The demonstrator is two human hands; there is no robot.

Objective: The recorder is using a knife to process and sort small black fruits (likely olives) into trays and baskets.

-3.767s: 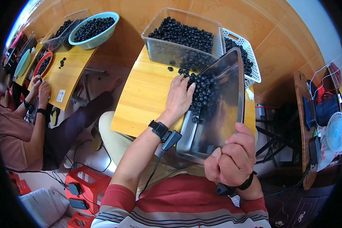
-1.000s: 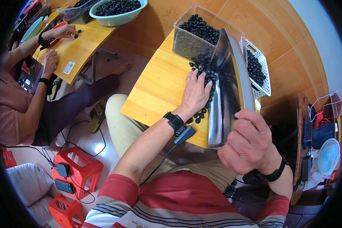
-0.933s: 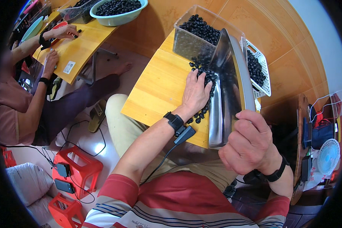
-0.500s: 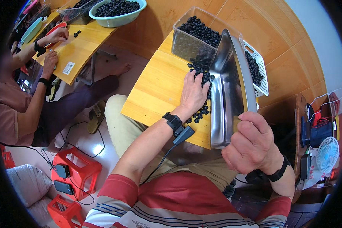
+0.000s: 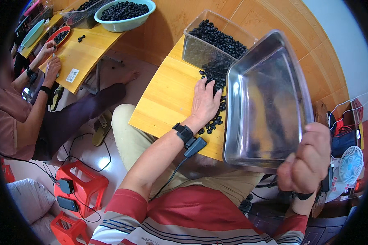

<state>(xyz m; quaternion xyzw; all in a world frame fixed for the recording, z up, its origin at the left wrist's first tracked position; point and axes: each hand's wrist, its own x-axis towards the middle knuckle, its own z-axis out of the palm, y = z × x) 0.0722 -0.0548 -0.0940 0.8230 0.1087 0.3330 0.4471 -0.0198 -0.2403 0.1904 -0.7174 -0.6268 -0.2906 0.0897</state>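
Note:
My right hand (image 5: 306, 161) is closed on the near right rim of a rectangular stainless steel tray (image 5: 270, 98). The tray is tilted up, its inside facing me and no pieces visible in it, and its left edge is by the yellow wooden table (image 5: 159, 98). My left hand (image 5: 204, 100) lies on the table with fingers spread, touching a strip of small black round pieces (image 5: 216, 77); some look ring-shaped. The strip runs along the tray's left edge. Behind it, a clear plastic bin (image 5: 196, 52) holds many more such pieces.
At the left, a person's hands (image 5: 53, 65) work at another yellow table (image 5: 86, 49) with a pale green bowl (image 5: 122, 25) and a red dish (image 5: 65, 30). Red stools (image 5: 86, 183) and cables are on the floor. A small fan (image 5: 351, 161) stands at right.
My right hand has moved right, swinging the tray from nearly edge-on to show its broad inside. The white basket behind it is now hidden. My left hand has barely moved.

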